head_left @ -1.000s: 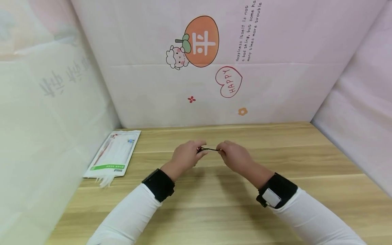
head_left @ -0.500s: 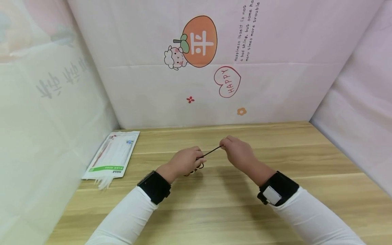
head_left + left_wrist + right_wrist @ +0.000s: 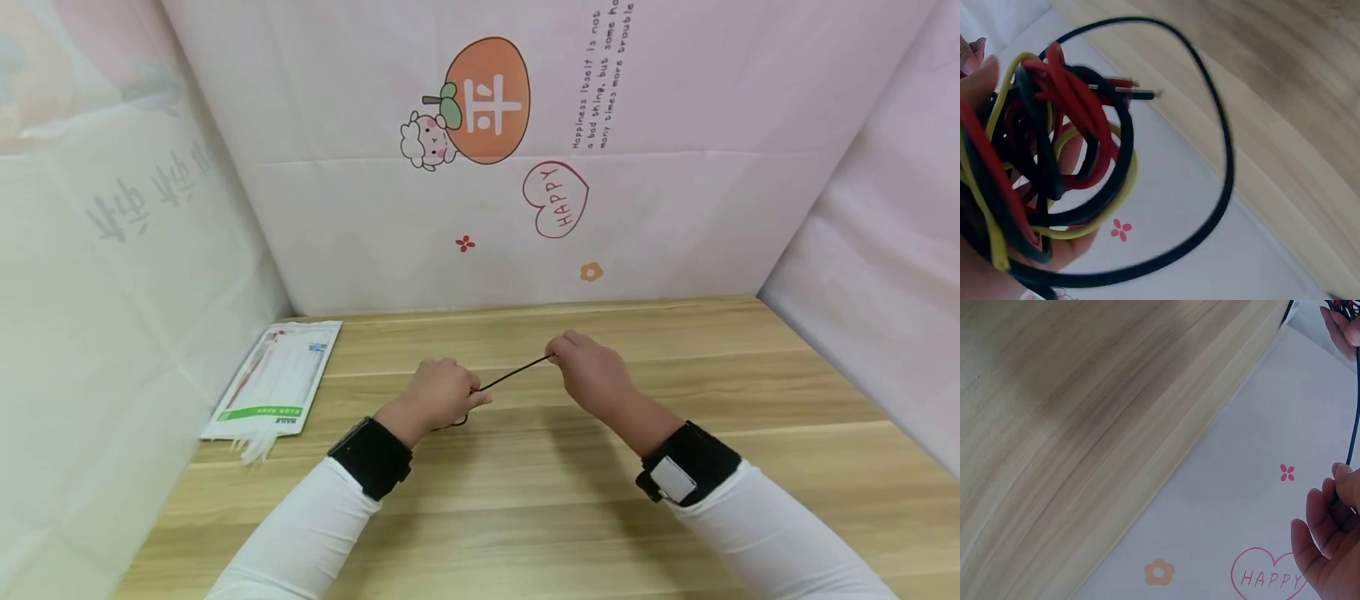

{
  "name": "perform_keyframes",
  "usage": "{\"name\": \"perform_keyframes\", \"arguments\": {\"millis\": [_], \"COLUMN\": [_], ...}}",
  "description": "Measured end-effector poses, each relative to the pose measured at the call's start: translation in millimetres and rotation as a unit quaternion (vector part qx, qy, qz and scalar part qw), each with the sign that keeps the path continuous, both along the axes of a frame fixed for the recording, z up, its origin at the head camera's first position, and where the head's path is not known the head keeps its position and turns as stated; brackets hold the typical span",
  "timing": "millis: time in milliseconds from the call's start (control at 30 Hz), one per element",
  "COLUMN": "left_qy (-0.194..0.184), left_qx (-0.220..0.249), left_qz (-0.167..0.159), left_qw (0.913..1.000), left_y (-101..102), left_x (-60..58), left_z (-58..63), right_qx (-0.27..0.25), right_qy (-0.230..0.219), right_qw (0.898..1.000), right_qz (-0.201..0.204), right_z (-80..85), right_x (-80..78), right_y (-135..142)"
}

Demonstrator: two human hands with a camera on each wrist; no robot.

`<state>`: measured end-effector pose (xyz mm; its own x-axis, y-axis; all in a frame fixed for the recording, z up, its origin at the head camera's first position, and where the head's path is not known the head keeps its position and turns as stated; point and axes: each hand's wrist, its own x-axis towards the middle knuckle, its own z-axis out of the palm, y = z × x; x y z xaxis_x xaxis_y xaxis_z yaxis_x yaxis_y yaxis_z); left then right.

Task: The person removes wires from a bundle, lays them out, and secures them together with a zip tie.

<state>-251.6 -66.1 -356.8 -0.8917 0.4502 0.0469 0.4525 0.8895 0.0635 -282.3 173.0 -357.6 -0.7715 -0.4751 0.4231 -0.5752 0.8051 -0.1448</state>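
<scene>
My left hand [image 3: 438,392] grips a coiled bundle of electrical wires [image 3: 1079,125], coloured red, black and yellow. Cut ends stick out of the coil, and one wide black loop [image 3: 1225,144] swings clear of it in the left wrist view. My right hand [image 3: 592,371] pinches the end of a black wire [image 3: 513,372] between thumb and fingertips. That wire runs taut and slanting between the two hands, above the table. In the head view most of the bundle is hidden behind the left hand.
On the wooden table [image 3: 480,517], a white plastic packet [image 3: 273,375] with a green stripe lies at the back left. Clear white strips [image 3: 257,447] poke out of its near end. White printed sheets [image 3: 375,233] wall the table at back and sides.
My hands have moved apart, the left leftward and down, the right slightly rightward. The stretch of black wire between them has grown longer, and a loop now hangs below the left hand.
</scene>
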Motion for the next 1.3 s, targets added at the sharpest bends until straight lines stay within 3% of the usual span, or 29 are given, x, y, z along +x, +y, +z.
{"name": "perform_keyframes", "arguments": {"millis": [200,333,467,833,1067,1300], "left_qy": [-0.026,0.002,0.026,0.044,0.053,0.071], "left_qx": [0.072,0.105,0.120,0.039,0.036,-0.003], "left_qz": [0.002,-0.009,0.009,0.022,0.007,0.003], "left_qw": [0.9970,0.9944,0.9924,0.9980,0.9979,0.9975], "left_y": [-5,-11,-19,-29,-35,-38], "left_x": [-1.3,-2.5,-2.3,3.5,7.1,7.5], "left_z": [-2.3,-3.8,-4.5,-6.4,-6.1,-4.6], "right_qx": [-0.002,-0.002,-0.009,-0.003,0.016,0.033], "right_qy": [-0.006,-0.009,-0.001,0.009,0.016,0.025], "right_qw": [1.000,1.000,0.999,1.000,0.999,0.999], "right_qz": [-0.025,-0.025,-0.034,-0.020,-0.031,-0.034], "right_z": [3.9,5.5,5.1,4.0,11.9,15.7], "right_x": [-1.9,-4.3,-8.0,-8.2,-7.5,-6.5], "right_y": [6,12,23,33,35,38]}}
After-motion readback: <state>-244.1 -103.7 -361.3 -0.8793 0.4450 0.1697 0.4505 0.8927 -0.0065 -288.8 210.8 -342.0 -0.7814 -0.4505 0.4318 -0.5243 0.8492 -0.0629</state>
